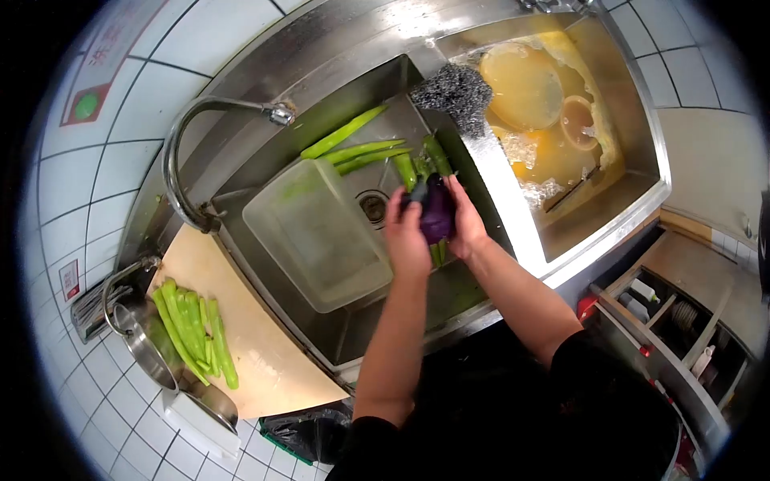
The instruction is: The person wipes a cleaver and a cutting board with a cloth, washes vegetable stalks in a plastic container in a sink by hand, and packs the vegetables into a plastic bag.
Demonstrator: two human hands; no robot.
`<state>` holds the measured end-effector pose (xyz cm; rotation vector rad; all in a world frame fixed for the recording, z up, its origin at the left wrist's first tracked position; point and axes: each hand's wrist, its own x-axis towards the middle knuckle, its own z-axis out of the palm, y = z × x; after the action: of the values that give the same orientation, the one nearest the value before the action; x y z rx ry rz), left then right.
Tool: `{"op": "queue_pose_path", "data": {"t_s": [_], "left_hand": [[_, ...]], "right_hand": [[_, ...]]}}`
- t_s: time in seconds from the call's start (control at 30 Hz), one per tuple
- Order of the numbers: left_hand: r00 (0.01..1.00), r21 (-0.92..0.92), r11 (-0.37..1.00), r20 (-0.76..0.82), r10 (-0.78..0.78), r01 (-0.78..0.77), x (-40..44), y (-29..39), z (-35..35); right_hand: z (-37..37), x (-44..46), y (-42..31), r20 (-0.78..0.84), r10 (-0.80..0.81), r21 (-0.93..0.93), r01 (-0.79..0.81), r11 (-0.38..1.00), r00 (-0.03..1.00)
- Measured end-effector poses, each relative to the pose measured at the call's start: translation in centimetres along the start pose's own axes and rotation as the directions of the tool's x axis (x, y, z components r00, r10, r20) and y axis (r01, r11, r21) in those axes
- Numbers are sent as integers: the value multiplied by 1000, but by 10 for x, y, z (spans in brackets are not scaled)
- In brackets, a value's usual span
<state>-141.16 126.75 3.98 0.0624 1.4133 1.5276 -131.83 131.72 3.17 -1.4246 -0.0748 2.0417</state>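
The left hand and right hand gripped a glossy purple eggplant inside the grey steel sink. Work seemed partway: some long green vegetables already lay on the pale board, others in the sink.

White tiled wall to my left, dark joints, red-lettered sign | more white tiles up right | steel sink frame before me, glaring under bright light | compartmented unit to my right | black bag, green-edged, low left.
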Motion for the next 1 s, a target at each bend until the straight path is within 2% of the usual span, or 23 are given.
{"op": "queue_pose_path", "data": {"t_s": [0.03,0.07,0.1,0.13,0.17,0.27,0.3,0.37,0.4,0.47,0.5,0.6,0.63,0.73,0.83,0.93,1.0], "left_hand": [[997,302,950,32,75,-81,-9,-7,7],[971,585,775,159,179,-239,-10,-18,3],[906,687,592,277,321,-420,-18,-15,7],[853,640,565,358,380,-520,-20,-22,7],[828,708,443,389,404,-550,-23,-20,3],[752,816,47,507,421,-576,-39,5,8],[727,816,-86,551,410,-571,-40,8,9],[751,760,180,520,408,-624,-28,-16,-11],[764,708,314,505,403,-633,-25,-22,-15],[734,671,313,545,405,-672,-26,-34,-22],[714,641,322,578,397,-697,-24,-41,-26],[669,584,329,617,413,-742,-28,-54,-30],[655,569,326,624,427,-755,-30,-57,-30],[682,580,359,644,347,-731,-38,-61,-23],[698,539,447,599,393,-714,-44,-57,-16],[768,609,471,538,346,-638,-44,-66,-16],[787,620,484,492,373,-617,-44,-72,-16]], "right_hand": [[10,-13,-6,16,139,46,-139,989,990],[-1,-11,-7,78,314,51,-318,947,946],[-17,0,-1,166,337,92,-355,930,927],[-34,12,10,253,354,130,-394,910,900],[-50,22,22,373,256,206,-349,914,892],[-42,-7,25,176,239,229,-276,934,955],[-44,-4,28,177,199,197,-233,952,964],[-57,0,35,169,113,138,-137,981,979],[-58,-6,31,210,178,167,-215,962,961],[-62,-19,18,291,296,218,-364,905,910],[-60,-22,14,297,285,188,-348,918,911],[-44,-35,7,168,314,173,-342,924,934],[-50,-32,11,138,317,109,-332,937,938],[-69,-22,27,20,417,56,-417,907,909],[-84,-15,41,-55,454,34,-452,891,890],[-95,-8,55,-87,459,27,-459,888,884],[-102,-5,63,-102,463,26,-463,886,881]]}}
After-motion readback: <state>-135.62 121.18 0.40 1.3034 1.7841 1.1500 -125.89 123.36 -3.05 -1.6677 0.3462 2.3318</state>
